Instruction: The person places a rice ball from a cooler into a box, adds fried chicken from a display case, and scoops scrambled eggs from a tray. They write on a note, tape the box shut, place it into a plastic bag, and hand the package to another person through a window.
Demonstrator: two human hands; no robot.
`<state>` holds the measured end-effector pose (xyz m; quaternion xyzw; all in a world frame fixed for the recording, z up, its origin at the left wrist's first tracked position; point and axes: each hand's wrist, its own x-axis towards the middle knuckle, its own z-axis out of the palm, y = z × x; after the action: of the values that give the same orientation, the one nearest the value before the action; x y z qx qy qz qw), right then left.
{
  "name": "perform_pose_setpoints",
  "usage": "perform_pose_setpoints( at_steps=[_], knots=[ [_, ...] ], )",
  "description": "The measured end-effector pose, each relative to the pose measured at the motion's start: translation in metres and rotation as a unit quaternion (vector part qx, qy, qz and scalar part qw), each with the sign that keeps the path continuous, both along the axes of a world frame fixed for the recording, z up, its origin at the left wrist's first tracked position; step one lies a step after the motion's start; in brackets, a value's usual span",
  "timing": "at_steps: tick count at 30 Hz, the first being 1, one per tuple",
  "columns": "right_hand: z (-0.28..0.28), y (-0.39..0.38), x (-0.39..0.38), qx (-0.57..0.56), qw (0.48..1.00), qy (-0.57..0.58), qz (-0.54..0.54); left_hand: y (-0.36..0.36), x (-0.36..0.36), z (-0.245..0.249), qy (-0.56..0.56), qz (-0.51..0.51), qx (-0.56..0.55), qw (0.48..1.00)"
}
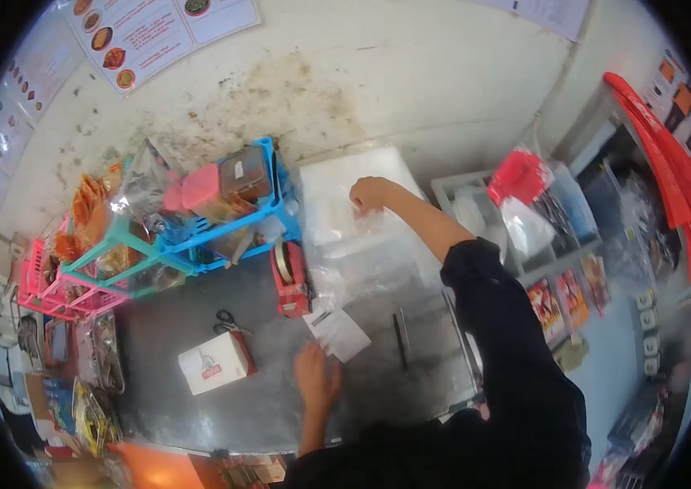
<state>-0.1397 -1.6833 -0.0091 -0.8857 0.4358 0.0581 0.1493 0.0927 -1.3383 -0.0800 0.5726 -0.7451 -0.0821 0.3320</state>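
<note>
My right hand (374, 196) reaches to the back of the dark table, over a stack of clear plastic bags (337, 191). Its fingers are curled and pinch at the upper sheet of thin plastic. Loose film from the stack spreads toward the table's middle. Lower down, my left hand (317, 381) rests beside a white slip of paper (339, 333), thumb apart from the fingers. It appears to hold nothing; whether its fingertips touch the slip's edge is hard to see. Just beyond the slip stands a red tape dispenser (289, 281). Right of it lies a dark pen (401, 341).
Black scissors (231, 323) lie behind a white box (213, 363). Blue (231, 236), green and pink baskets with packets line the left back. A grey divided bin (553, 253) with a red bag (518, 177) stands at right. The wall (411, 73) bounds the back.
</note>
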Motion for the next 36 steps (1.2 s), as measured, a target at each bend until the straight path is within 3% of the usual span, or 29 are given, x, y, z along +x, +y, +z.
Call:
perform_pose_setpoints(
  at_steps=[1, 3, 5, 7, 9, 12, 14, 15, 16, 17, 18, 19, 20, 21, 23, 25, 26, 27, 28, 29, 31, 32, 34, 35, 36],
  knots=[
    [0.013, -0.002, 0.005, 0.077, 0.990, 0.118, 0.011, -0.011, -0.020, 0.002, 0.027, -0.013, 0.005, 1.000],
    [0.015, -0.005, 0.007, 0.113, 0.987, 0.117, 0.000, -0.045, -0.046, 0.014, 0.058, -0.021, -0.005, 0.998],
    [-0.006, -0.025, -0.009, 0.284, 0.957, -0.057, -0.007, -0.094, -0.061, 0.030, 0.119, -0.038, -0.029, 0.992],
    [-0.010, -0.022, -0.009, 0.276, 0.960, -0.047, 0.014, -0.147, -0.073, 0.041, 0.158, -0.043, -0.042, 0.986],
    [-0.026, -0.011, -0.003, 0.067, 0.995, 0.071, 0.032, -0.201, -0.084, 0.047, 0.170, -0.046, -0.057, 0.983],
    [-0.053, -0.019, -0.018, -0.014, 0.998, 0.053, 0.041, -0.262, -0.103, 0.031, 0.099, -0.049, -0.116, 0.987],
    [-0.074, -0.030, -0.008, -0.095, 0.993, 0.018, 0.074, -0.281, -0.109, 0.025, 0.070, -0.049, 0.017, 0.996],
    [-0.032, -0.010, -0.020, -0.087, 0.987, -0.090, 0.097, -0.284, -0.111, 0.025, 0.053, -0.034, 0.060, 0.996],
    [-0.029, -0.011, -0.026, -0.049, 0.983, -0.156, 0.079, -0.285, -0.113, 0.024, 0.013, -0.023, 0.074, 0.997],
    [-0.025, -0.012, -0.029, -0.015, 0.954, -0.293, 0.061, -0.289, -0.115, 0.023, -0.025, -0.018, 0.090, 0.996],
    [-0.008, -0.008, -0.033, 0.096, 0.945, -0.302, -0.080, -0.291, -0.118, 0.020, -0.002, 0.017, 0.094, 0.995],
    [-0.034, -0.034, -0.049, 0.061, 0.937, -0.340, -0.058, -0.292, -0.122, 0.018, 0.022, 0.043, 0.099, 0.994],
    [-0.015, -0.029, -0.046, 0.109, 0.864, -0.442, -0.214, -0.294, -0.123, 0.017, 0.024, 0.057, 0.101, 0.993],
    [0.011, -0.021, -0.047, 0.151, 0.755, -0.521, -0.368, -0.296, -0.126, 0.015, 0.069, 0.072, 0.104, 0.990],
    [0.018, -0.056, -0.078, 0.232, 0.541, -0.748, -0.307, -0.301, -0.133, 0.013, 0.119, 0.085, 0.104, 0.984],
    [0.086, -0.035, -0.075, 0.146, 0.497, -0.796, -0.312, -0.303, -0.136, 0.005, 0.110, 0.103, 0.085, 0.985],
    [0.091, -0.049, -0.113, 0.086, 0.497, -0.832, -0.229, -0.300, -0.133, 0.004, 0.113, 0.098, 0.082, 0.985],
    [0.126, -0.036, -0.135, -0.135, 0.598, -0.775, -0.155, -0.294, -0.127, 0.005, 0.018, 0.102, 0.086, 0.991],
    [0.177, 0.001, -0.131, -0.311, 0.613, -0.703, -0.182, -0.285, -0.124, 0.004, -0.076, 0.105, 0.092, 0.987],
    [0.228, 0.049, -0.114, -0.447, 0.611, -0.617, -0.214, -0.281, -0.121, 0.007, -0.069, 0.101, 0.089, 0.988],
    [0.296, 0.135, -0.081, -0.590, 0.619, -0.455, -0.247, -0.274, -0.113, 0.017, 0.108, 0.004, 0.190, 0.976],
    [0.292, 0.161, -0.078, -0.598, 0.616, -0.451, -0.246, -0.257, -0.113, 0.026, 0.295, -0.049, 0.110, 0.948],
    [0.252, 0.207, -0.070, -0.583, 0.754, -0.171, -0.248, -0.183, -0.094, 0.114, 0.328, -0.084, -0.116, 0.934],
    [0.214, 0.231, -0.051, -0.500, 0.841, -0.150, -0.142, -0.150, -0.089, 0.141, 0.356, -0.134, -0.162, 0.911],
    [0.206, 0.262, -0.015, -0.213, 0.954, -0.209, -0.043, -0.118, -0.083, 0.159, 0.385, -0.184, -0.201, 0.882]
  ],
)
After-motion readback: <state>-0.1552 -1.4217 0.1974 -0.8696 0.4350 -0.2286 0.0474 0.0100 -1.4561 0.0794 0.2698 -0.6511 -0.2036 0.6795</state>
